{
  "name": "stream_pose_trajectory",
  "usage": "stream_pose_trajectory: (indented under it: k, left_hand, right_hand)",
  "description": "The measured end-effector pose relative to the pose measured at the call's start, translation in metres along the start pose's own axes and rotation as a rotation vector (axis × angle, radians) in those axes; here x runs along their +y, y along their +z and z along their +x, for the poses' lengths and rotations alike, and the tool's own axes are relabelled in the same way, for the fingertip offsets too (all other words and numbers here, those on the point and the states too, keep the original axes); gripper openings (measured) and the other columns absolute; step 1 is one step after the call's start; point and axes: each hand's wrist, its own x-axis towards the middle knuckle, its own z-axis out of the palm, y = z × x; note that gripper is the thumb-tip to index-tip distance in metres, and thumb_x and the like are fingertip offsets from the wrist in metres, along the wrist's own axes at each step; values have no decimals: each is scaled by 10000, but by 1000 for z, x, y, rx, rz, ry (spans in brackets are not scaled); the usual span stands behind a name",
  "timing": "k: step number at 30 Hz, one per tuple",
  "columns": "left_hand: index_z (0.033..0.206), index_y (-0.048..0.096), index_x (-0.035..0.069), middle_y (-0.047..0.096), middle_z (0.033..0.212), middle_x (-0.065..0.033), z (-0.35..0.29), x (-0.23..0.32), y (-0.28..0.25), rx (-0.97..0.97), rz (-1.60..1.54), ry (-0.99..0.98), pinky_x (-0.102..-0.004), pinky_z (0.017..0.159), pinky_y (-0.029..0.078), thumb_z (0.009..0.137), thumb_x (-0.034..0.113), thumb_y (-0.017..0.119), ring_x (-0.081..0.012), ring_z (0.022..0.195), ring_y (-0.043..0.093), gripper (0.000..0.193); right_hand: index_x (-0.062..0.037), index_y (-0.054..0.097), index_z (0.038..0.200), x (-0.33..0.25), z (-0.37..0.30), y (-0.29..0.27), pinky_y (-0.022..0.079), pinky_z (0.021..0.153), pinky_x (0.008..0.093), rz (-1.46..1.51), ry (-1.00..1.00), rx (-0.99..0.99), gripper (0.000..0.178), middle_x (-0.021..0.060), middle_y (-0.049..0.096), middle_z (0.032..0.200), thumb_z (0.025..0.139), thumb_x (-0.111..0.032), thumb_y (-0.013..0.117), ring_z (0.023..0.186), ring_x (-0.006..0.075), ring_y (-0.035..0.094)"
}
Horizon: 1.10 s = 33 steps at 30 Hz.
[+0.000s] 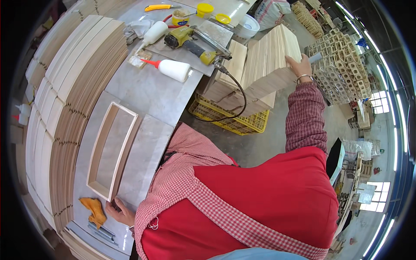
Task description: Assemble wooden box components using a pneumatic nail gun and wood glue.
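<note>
An open rectangular wooden frame (124,149) with thin pale sides lies on the grey metal tabletop (149,136) at the left. By its near corner rests my left hand (121,212), fingers apart and close to or touching the wood. Off to the right, my right hand (300,68) reaches out to a stack of thin wooden boards (269,58). Its thumb lies against the near end face and the other fingers go round the outer side, closed on the end board. Part of those fingers is hidden.
Tall stacks of wooden strips (65,112) line the left side. Glue bottles (174,70), a yellow nail gun (190,45) with a black hose (243,89), and a utility knife (162,7) lie on the table. An orange cloth (94,212) sits near my left hand. A yellow crate (234,123) holds the boards.
</note>
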Motion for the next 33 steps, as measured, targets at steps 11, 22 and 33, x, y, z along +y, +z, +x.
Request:
stream_pose_trajectory:
  k: [11, 22, 33]
  left_hand:
    - [1091, 510, -18, 527, 1003, -135, 0, 0, 4, 2, -3, -9, -323, 819, 423, 911, 187, 542, -261, 879, 518, 274]
    - [1131, 537, 25, 531, 1146, -120, 27, 73, -50, 169, 148, 297, -344, 887, 413, 835, 55, 582, -262, 1009, 517, 301]
    - [1294, 431, 195, 289, 1445, -126, 85, 222, 18, -399, 224, 1092, -447, 1117, 207, 780, 230, 589, -318, 1342, 269, 539]
  right_hand:
    - [-26, 570, 1151, -5, -17, -30, 459, 815, 391, 135, 23, 126, 719, 144, 607, 1049, 635, -515, 673, 947, 295, 574]
    - [-32, 418, 1299, -171, -115, -71, 464, 809, 569, 1820, 159, -983, 584, 183, 530, 1205, 842, -387, 498, 1077, 354, 526]
    - [2, 499, 1178, -289, -288, -5, 472, 768, 359, 1279, 432, -2428, 482, 178, 582, 1096, 849, -349, 474, 905, 255, 579]
